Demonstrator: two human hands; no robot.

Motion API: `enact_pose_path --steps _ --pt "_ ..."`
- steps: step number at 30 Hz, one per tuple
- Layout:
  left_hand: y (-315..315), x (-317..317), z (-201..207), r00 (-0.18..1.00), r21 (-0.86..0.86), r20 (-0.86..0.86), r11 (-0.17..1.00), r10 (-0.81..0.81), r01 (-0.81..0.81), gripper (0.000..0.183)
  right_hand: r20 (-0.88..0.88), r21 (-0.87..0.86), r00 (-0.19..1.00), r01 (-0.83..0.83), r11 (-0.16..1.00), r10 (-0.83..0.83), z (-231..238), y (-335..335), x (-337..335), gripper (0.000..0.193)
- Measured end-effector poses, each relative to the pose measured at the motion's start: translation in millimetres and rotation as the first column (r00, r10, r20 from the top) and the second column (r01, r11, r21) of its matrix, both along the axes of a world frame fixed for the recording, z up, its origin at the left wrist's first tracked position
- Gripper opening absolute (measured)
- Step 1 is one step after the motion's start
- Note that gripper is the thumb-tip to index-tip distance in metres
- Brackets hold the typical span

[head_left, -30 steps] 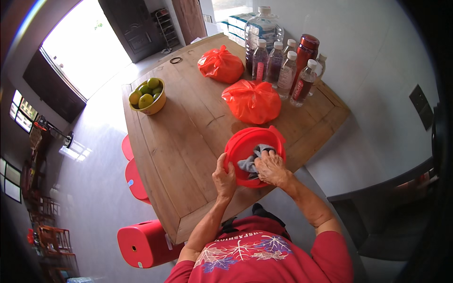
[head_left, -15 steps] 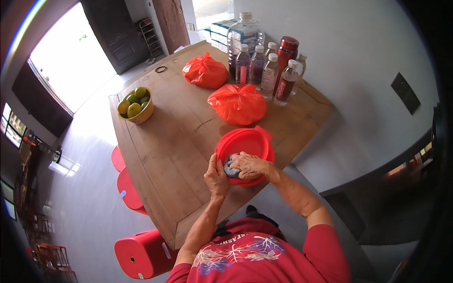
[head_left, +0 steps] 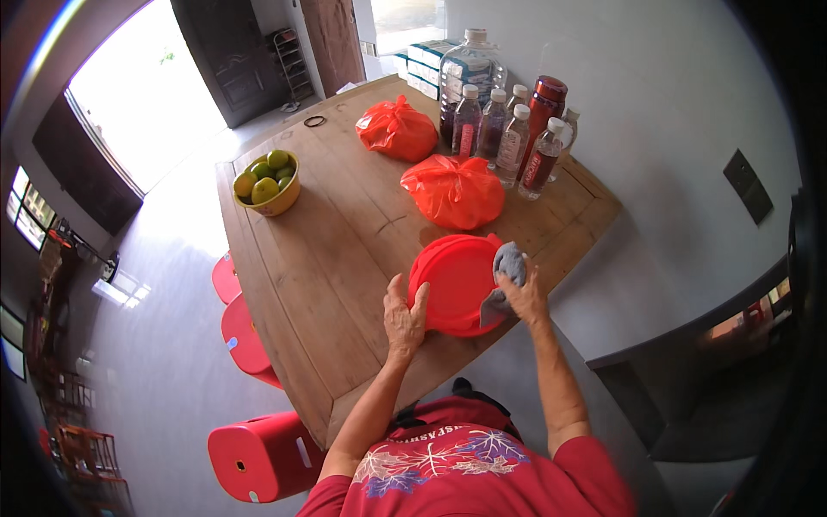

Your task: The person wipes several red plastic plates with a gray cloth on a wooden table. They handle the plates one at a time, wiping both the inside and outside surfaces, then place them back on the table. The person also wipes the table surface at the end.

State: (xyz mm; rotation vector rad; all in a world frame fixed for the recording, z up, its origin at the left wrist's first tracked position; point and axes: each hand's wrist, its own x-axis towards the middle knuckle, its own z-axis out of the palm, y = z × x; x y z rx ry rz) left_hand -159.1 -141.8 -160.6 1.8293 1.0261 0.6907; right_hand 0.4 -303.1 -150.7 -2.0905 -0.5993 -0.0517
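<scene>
A round red plastic basin [head_left: 457, 284] sits near the table's right front edge, with a second red rim showing behind its own. My left hand [head_left: 403, 319] is at the basin's left side, fingers stretched up and apart, thumb against the rim. In my right hand [head_left: 527, 297] is a bunched grey cloth [head_left: 510, 262], gripped at the basin's right rim. Part of the cloth hangs down over that edge. Just behind the basin stands a knotted orange-red plastic bag [head_left: 454, 194]; what it holds is hidden.
Another knotted red bag [head_left: 396, 129] lies farther back. A yellow bowl [head_left: 280, 202] of green citrus fruit stands at the left. Several bottles [head_left: 512, 142], a red flask [head_left: 544, 108] and a large jug [head_left: 472, 73] line the wall. Red stools [head_left: 258, 461] flank the wooden table [head_left: 319, 258].
The right hand has carried the grey cloth from inside the basin at its left to the right rim. My left hand's fingers have spread. The view has shifted slightly.
</scene>
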Motion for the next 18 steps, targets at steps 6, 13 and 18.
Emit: enact_pose_path --steps 6,13,18 --pt "16.0 -6.7 -28.7 0.967 -0.288 0.172 0.930 -0.187 0.231 0.056 -0.109 0.252 0.994 0.032 0.967 -0.005 -23.0 -18.2 -46.2 0.045" --pt "2.1 9.0 -15.8 0.937 -0.392 0.214 0.855 -0.275 0.340 0.048 -0.647 0.547 0.725 0.226 0.806 0.236 -11.7 -45.7 -52.6 0.024" --pt "-26.2 65.0 -29.7 0.895 -0.362 0.258 0.823 -0.363 0.438 0.056 -0.658 0.582 0.727 0.327 0.745 0.195 -0.1 -77.5 -15.2 0.023"
